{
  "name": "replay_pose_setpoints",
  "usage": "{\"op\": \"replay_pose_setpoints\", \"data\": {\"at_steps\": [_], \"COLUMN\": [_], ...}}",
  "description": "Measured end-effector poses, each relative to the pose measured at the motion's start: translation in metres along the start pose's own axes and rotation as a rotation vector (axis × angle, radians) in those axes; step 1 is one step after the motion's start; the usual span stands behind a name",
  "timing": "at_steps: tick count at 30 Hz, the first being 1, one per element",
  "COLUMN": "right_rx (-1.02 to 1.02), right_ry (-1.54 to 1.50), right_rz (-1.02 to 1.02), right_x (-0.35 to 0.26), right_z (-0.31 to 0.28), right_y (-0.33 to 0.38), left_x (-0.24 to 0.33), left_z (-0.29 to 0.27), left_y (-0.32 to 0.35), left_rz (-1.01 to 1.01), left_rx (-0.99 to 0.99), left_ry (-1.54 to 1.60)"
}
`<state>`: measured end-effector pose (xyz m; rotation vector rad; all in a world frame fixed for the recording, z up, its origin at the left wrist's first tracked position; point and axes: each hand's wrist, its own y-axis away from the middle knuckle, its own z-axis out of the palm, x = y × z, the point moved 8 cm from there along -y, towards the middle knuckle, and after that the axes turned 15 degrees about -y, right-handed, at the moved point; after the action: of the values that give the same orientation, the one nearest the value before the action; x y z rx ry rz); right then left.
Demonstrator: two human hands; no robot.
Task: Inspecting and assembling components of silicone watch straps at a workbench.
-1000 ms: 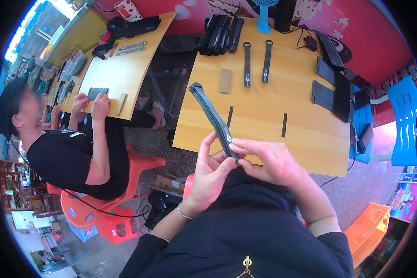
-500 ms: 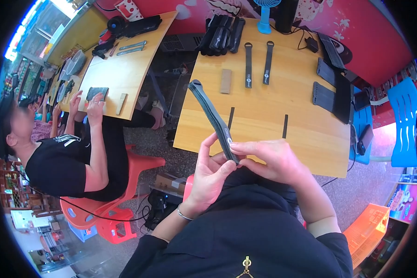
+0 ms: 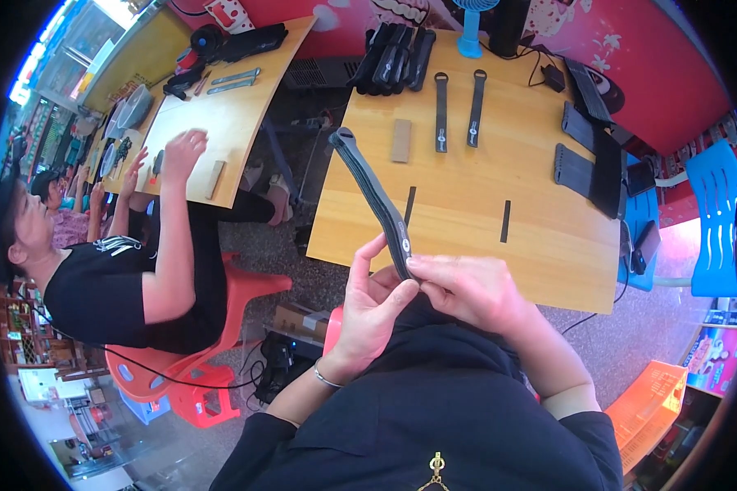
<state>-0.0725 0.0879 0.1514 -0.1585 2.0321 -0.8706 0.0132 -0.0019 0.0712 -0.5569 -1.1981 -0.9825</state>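
I hold a long dark grey strap (image 3: 374, 196) upright in front of me, its rounded end pointing up and away. My left hand (image 3: 368, 307) cups its lower end from the left with the thumb pressed on it. My right hand (image 3: 467, 290) pinches the same lower end from the right. Both hands sit just in front of the near edge of a wooden table (image 3: 540, 237).
On the table lie two flat straps (image 3: 457, 110), a pile of dark straps (image 3: 395, 57), two thin black strips (image 3: 505, 221), a small tan block (image 3: 400, 140), black pads (image 3: 585, 159) and a blue fan (image 3: 469, 24). A person in black (image 3: 123, 286) sits at a second table (image 3: 229, 123) on the left, on a red chair (image 3: 188, 368).
The strap and my hands have barely shifted. The person on the left has sat up and lifted one hand off their table.
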Motion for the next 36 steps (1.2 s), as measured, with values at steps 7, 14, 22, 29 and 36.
{"op": "replay_pose_setpoints", "data": {"at_steps": [7, 14, 22, 29, 36], "right_rx": [0.146, 0.141, -0.133, 0.026, 0.081], "right_ry": [0.067, 0.096, 0.185, -0.136, -0.203], "right_rz": [-0.045, -0.071, 0.019, 0.301, 0.451], "right_x": [-0.001, -0.009, -0.025, -0.003, 0.014], "right_z": [-0.001, -0.003, -0.006, -0.006, -0.009], "right_y": [0.008, 0.003, -0.009, 0.024, 0.031], "left_x": [0.004, 0.007, 0.009, 0.002, 0.008], "left_z": [0.002, 0.004, 0.006, 0.012, 0.011], "left_y": [-0.003, 0.000, 0.013, 0.004, -0.004], "left_rz": [0.007, -0.061, -0.201, -0.129, 0.059], "left_rx": [-0.026, -0.034, -0.199, -0.255, -0.110], "left_ry": [-0.022, -0.045, 0.092, 0.055, -0.058]}}
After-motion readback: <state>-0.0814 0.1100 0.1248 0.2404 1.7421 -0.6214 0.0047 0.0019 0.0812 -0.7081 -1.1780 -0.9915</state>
